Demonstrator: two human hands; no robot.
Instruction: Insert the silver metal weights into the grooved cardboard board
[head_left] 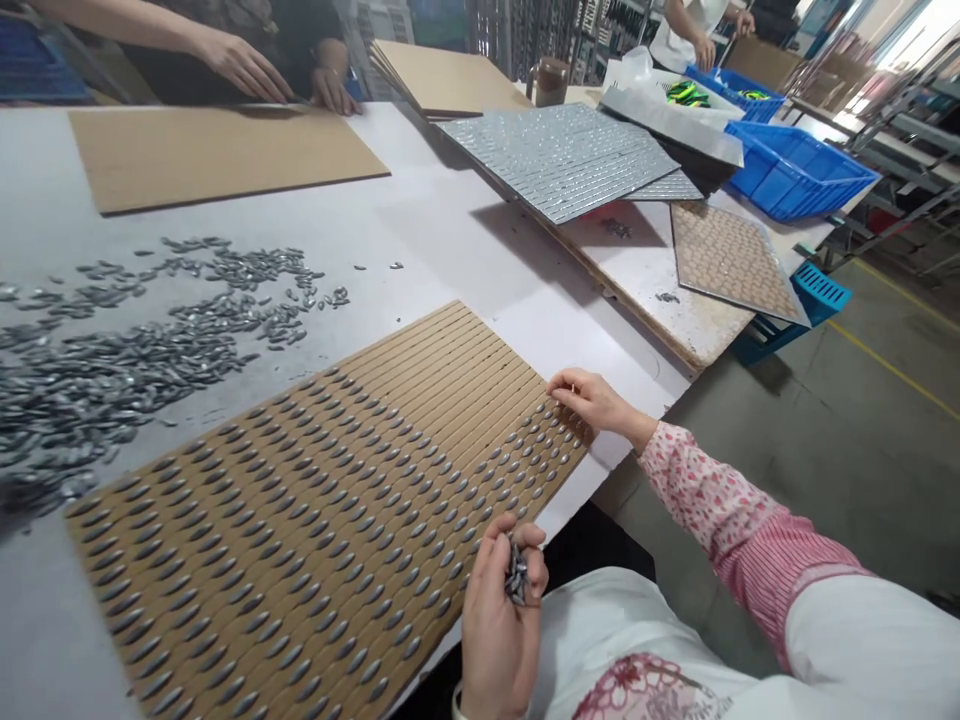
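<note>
A grooved brown cardboard (442, 375) lies at an angle in front of me. Rows of small grey spindle-shaped metal pieces (300, 583) sit in its grooves; the far middle part of the grooves is bare. My left hand (496, 620) is curled, palm up, around a handful of the same metal pieces (516, 572) above the near edge. At the right corner of the cardboard, my right hand (592, 400) is pinched low over the grooves. What its fingertips hold is too small to make out. A large heap of loose metal pieces (135, 350) spreads over the table to the left.
Across the table, a co-worker's hands (247, 68) rest at another cardboard sheet (232, 155). Filled silvery boards (562, 150) overhang a side table at the right, near a patterned board (735, 260) and a blue basket (795, 170). Another person stands at the back right.
</note>
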